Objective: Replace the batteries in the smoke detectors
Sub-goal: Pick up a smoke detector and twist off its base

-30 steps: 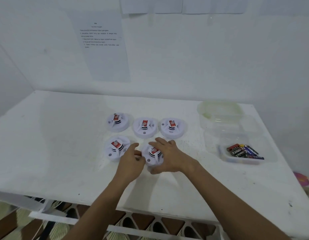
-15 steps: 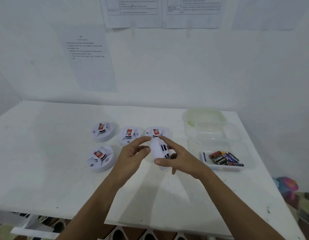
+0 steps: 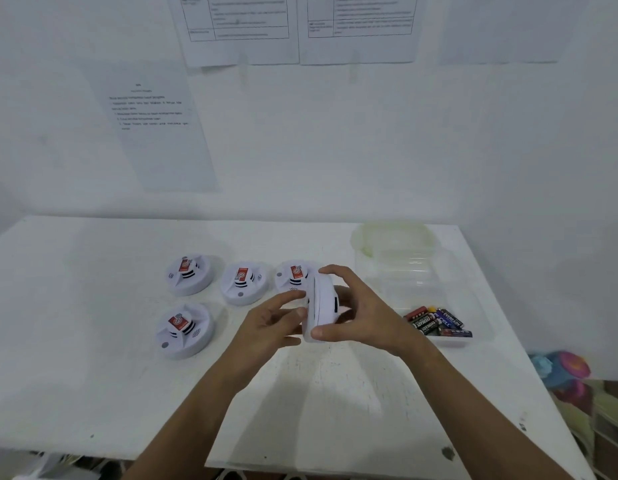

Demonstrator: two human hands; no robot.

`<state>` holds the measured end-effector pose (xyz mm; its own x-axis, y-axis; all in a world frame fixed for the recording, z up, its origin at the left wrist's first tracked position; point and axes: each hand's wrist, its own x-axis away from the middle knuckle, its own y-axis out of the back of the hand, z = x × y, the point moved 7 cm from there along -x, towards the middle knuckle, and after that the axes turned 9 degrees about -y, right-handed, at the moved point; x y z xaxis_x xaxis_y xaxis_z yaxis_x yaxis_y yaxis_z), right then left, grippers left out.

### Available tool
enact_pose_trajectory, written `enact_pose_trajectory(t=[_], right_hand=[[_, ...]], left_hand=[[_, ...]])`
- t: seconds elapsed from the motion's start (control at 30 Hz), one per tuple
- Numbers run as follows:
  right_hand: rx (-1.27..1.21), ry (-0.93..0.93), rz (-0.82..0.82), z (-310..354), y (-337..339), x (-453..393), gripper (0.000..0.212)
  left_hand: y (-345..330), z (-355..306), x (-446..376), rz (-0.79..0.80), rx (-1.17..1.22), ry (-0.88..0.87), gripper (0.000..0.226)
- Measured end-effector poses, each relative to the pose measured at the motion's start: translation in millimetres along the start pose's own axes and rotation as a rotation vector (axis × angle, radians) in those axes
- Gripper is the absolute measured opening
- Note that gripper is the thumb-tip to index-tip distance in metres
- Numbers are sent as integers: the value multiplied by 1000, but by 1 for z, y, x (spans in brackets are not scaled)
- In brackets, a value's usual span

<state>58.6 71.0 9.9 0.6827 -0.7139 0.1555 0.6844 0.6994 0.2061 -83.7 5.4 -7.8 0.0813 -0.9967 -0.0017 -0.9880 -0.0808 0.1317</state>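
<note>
The held smoke detector [image 3: 322,308] shows only its edge; its face is hidden. It stands on edge above the table [image 3: 92,375], long axis upright, clamped between the right hand [image 3: 363,313]'s thumb and fingers [image 3: 335,271]. The left hand [image 3: 269,323]'s fingers, slightly apart, touch its left side. Batteries [image 3: 435,322] lie right of the right hand.

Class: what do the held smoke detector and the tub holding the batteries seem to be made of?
Held smoke detector: seemingly white moulded plastic, matte, with seam lines. Tub: seemingly clear plastic, glossy; the batteries and table show through its walls.
</note>
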Motion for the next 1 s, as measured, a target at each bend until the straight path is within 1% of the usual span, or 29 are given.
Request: enact_pose_trajectory(t=[0.1, 0.23, 0.33, 0.4, 0.53, 0.6, 0.67, 0.77, 0.87, 0.93, 1.0], right_hand=[[-55, 0, 9, -1, 3, -1, 78], [-101, 11, 19, -1, 6, -2, 80], [-74, 13, 42, -1, 4, -2, 89], [-100, 9, 50, -3, 3, -1, 93], [-333, -18, 66, -12, 7, 0, 86], [-453, -38, 102, -16, 8, 0, 88], [-518, -42, 134, -18, 10, 0, 93], [-467, -11, 113, -15, 16, 2, 96], [-381, 17, 75, -12, 23, 6, 93], [-318, 22, 101, -10, 23, 8, 95], [-284, 8, 127, -10, 21, 10, 103]], left_hand=[[0, -1, -1, -5, 37, 5, 35], [4, -3, -2, -67, 46, -1, 33], [3, -4, -3, -104, 45, -6, 32], [2, -6, -3, -123, 38, -15, 35], [-6, -14, -2, -109, 9, -30, 35], [-10, -19, -1, -100, -20, -58, 34], [-12, -24, -1, -84, -62, -88, 35], [-14, -26, -2, -66, -88, -109, 40], [-14, -27, -4, -77, -79, -112, 43], [-13, -26, -4, -93, -49, -94, 43], [-13, -23, -4, -105, 12, -59, 43]])
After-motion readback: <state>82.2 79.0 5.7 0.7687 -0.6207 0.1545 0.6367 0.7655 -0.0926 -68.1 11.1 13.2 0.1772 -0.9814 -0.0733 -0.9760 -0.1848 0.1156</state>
